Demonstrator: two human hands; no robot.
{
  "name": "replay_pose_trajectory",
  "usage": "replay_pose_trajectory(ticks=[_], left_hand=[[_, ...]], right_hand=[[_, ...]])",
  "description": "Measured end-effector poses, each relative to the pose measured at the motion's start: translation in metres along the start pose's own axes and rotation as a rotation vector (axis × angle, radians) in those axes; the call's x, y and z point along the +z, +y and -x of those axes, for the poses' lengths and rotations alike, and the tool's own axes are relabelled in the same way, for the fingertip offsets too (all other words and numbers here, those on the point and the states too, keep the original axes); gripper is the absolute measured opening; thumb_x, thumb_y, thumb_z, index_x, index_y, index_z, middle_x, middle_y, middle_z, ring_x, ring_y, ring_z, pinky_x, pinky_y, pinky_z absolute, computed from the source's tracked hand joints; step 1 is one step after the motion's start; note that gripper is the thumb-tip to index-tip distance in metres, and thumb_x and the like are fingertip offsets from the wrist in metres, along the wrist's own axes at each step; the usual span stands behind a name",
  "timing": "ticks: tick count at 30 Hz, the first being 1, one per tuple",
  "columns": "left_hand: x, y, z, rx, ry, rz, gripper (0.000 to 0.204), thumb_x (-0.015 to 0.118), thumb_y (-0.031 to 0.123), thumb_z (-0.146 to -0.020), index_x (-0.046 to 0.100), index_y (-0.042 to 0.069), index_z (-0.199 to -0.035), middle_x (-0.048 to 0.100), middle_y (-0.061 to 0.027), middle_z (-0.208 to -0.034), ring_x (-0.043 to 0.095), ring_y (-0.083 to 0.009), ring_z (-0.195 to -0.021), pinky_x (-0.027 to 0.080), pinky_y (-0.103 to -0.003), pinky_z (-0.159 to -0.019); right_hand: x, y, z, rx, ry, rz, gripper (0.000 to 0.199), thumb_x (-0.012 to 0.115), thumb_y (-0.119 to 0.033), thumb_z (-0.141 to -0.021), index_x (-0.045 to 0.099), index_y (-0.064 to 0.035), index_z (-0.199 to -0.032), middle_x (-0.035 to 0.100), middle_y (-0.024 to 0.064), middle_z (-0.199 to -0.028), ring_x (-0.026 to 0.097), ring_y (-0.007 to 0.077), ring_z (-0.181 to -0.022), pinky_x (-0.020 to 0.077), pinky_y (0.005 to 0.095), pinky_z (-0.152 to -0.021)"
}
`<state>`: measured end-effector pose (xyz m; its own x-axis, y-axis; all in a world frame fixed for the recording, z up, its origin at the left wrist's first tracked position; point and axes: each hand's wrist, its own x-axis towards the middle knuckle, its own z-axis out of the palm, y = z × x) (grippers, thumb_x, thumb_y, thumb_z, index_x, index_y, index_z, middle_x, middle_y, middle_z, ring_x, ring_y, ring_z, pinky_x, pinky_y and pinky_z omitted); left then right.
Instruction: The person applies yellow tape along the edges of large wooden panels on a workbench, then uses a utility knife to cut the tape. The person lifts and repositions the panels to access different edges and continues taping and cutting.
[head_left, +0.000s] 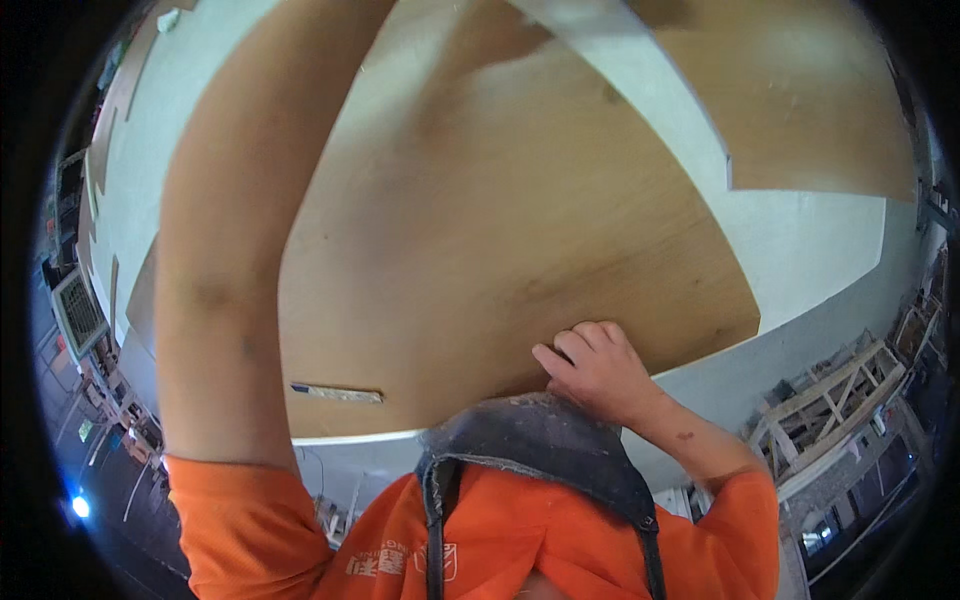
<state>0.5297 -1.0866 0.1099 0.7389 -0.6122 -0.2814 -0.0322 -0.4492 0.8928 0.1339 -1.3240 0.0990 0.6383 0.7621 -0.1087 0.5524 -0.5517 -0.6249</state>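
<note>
A large brown wooden sheet (500, 240) lies flat in front of me, its near edge against my dark apron (530, 440). My left arm stretches far forward across the sheet's left side, and the hand is beyond the upper edge of the picture. My right hand (597, 372) rests at the near edge of the sheet, right of the middle, with its fingers curled in. What those fingers hold, if anything, is hidden. A slim knife-like tool (338, 393) with a pale body and dark end lies on the sheet near my left elbow, touched by neither hand.
Under the sheet is a pale tabletop (810, 240). Another brown board (790, 100) lies at the far right, with a gap between the two. Narrow brown strips (103, 150) lie along the far left. A wooden frame (830, 410) stands low on the right, below the table.
</note>
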Motion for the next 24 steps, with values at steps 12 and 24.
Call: replay_pose_trajectory(ticks=[12,24], left_hand=[[0.011,0.021,0.009,0.068,0.033,-0.146,0.055,0.055,0.042,-0.105,0.057,0.002,-0.141,0.063,-0.0178,-0.134,0.061,-0.0303,-0.119,0.048,-0.045,-0.103],[-0.011,0.030,-0.016,-0.096,-0.013,-0.435,0.048,0.060,0.043,-0.097,0.073,0.000,-0.113,0.072,-0.0178,-0.090,0.066,-0.0291,-0.087,0.053,-0.043,-0.080]], right_hand=[[0.032,-0.028,-0.045,-0.128,0.003,-0.208,0.022,0.073,-0.029,-0.083,0.068,-0.0107,-0.094,0.061,0.0045,-0.092,0.060,0.0243,-0.093,0.0474,0.0409,-0.078],[0.150,-0.170,-0.188,-0.422,-0.057,-0.034,0.018,0.064,-0.020,-0.081,0.077,-0.0087,-0.086,0.066,0.0086,-0.085,0.058,0.0247,-0.085,0.0423,0.0402,-0.073]])
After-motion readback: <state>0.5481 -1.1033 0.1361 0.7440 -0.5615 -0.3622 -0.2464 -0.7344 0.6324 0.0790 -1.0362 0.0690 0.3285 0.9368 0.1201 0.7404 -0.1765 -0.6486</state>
